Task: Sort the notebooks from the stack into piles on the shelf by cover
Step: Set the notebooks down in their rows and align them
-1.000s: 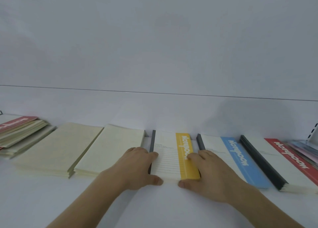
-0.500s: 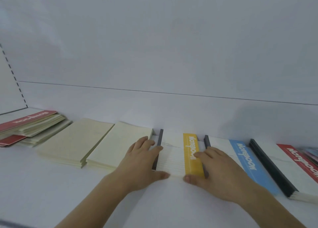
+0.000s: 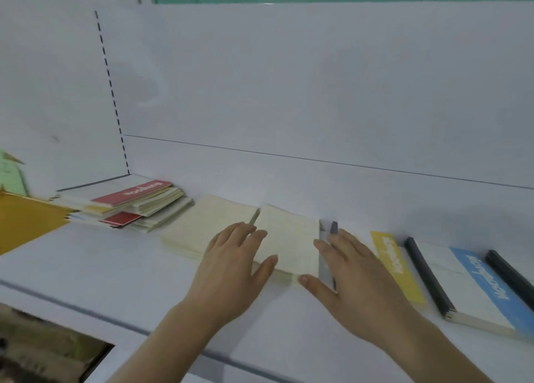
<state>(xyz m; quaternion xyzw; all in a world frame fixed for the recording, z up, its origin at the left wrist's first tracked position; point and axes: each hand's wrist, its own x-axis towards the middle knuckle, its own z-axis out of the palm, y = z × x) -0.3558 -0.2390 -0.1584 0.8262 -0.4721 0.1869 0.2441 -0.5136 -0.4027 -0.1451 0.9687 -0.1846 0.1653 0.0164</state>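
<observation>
Our biggest worry is the mixed stack (image 3: 130, 206), well left of the cream pile (image 3: 289, 238): it sits fanned and uneven, so a careless pull could spill notebooks sideways. Smaller risk: our left hand (image 3: 234, 270) and right hand (image 3: 355, 275) bracket the cream pile with fingers straight and relaxed, gripping nothing, and a lopsided push could skew it into the yellow-band notebook (image 3: 396, 264) just right of it. The white shelf (image 3: 86, 270) looks smooth and slippery; the white back panel (image 3: 289, 94) rises directly behind the cream pile.
</observation>
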